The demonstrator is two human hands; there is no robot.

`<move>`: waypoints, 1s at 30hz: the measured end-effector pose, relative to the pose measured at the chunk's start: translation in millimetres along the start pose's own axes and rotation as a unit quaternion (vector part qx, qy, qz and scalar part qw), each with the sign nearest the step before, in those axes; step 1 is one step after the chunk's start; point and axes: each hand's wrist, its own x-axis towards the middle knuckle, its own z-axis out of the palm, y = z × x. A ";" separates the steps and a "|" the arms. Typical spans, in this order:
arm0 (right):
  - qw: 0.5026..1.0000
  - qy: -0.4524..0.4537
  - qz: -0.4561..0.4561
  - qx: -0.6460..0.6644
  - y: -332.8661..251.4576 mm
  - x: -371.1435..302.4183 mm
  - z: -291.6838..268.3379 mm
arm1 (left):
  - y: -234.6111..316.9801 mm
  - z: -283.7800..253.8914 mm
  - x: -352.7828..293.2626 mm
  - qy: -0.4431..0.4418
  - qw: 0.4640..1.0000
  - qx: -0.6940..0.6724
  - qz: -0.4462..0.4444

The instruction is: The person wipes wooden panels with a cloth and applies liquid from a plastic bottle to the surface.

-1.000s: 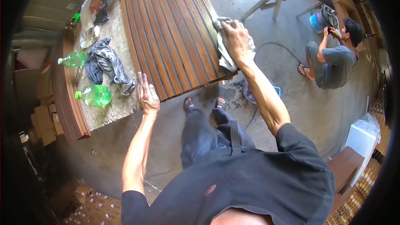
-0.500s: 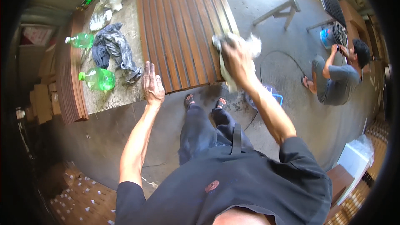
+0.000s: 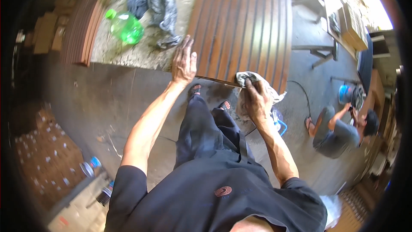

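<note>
A brown grooved wooden panel (image 3: 240,21) lies on the worktable, its near end facing me. My right hand (image 3: 259,99) is closed on a whitish cloth (image 3: 253,77), which it presses against the panel's near edge. Stretched out, the fingers of my left hand (image 3: 184,62) rest along the panel's left side at the near corner. Beyond that hand, a crumpled dark grey cloth (image 3: 159,13) lies on the worn tabletop (image 3: 109,51). Green plastic bottles stand or lie around it; the closer bottle (image 3: 127,28) has a bright green cap.
Stacked brown boards (image 3: 79,30) run along the table's left edge. At the right, a person (image 3: 339,131) squats by a blue bucket (image 3: 344,93), with a cable (image 3: 305,92) on the floor. A trestle (image 3: 319,51) stands beyond the panel. Many small pieces cover a brown surface (image 3: 47,150) at lower left.
My right hand has drawn the cloth toward me, from the panel's right side to its near edge. My left hand still rests on the left side. The whole view has shifted and turned.
</note>
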 end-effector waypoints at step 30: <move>0.992 -0.075 -0.097 0.011 -69.1 201.7 118.6 | -0.1 0.4 -12.6 0.157 0.964 -0.158 -0.142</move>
